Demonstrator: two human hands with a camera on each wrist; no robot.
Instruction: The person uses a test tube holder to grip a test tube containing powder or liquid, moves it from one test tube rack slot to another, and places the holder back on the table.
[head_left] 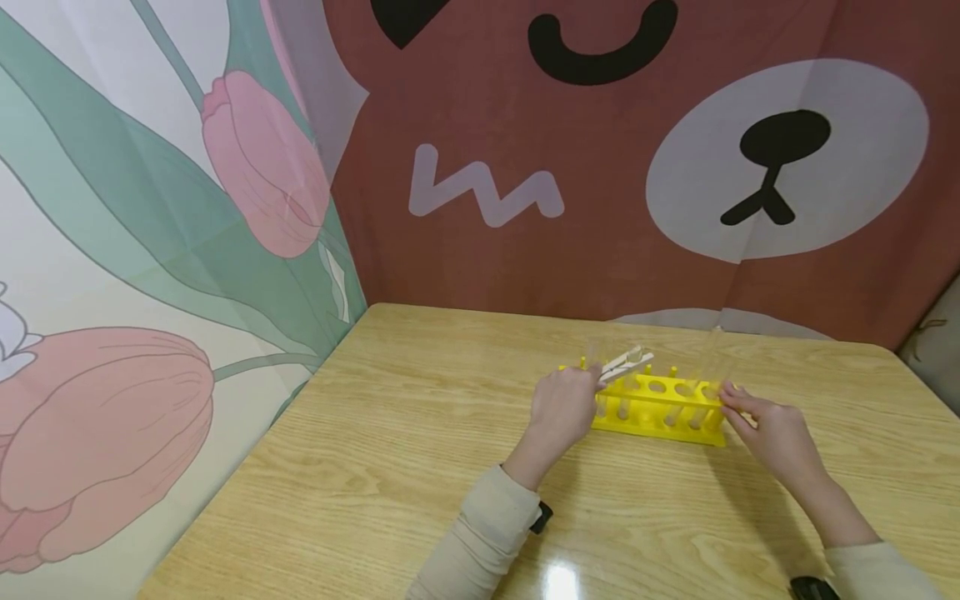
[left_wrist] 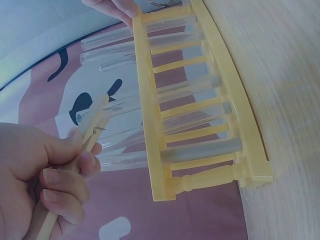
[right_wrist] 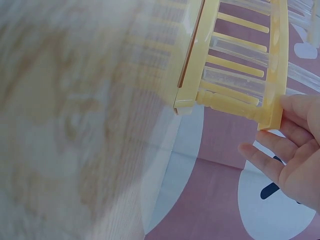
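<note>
My left hand grips a wooden test tube clamp, fingers curled round its handles. In the left wrist view the tip of the clamp overlaps a glass test tube; whether it touches the tube I cannot tell. A yellow test tube rack stands upright on the table with several clear tubes in its holes. At the rack's right end, my right hand pinches the top plate between thumb and fingers, as the right wrist view shows too. Part of the rack's left end is behind my left hand.
The rack rests on a wood-grain table, whose back edge meets a brown bear-print cloth. To the left hangs a tulip-print cloth. Tube tops stick up above the rack's top plate.
</note>
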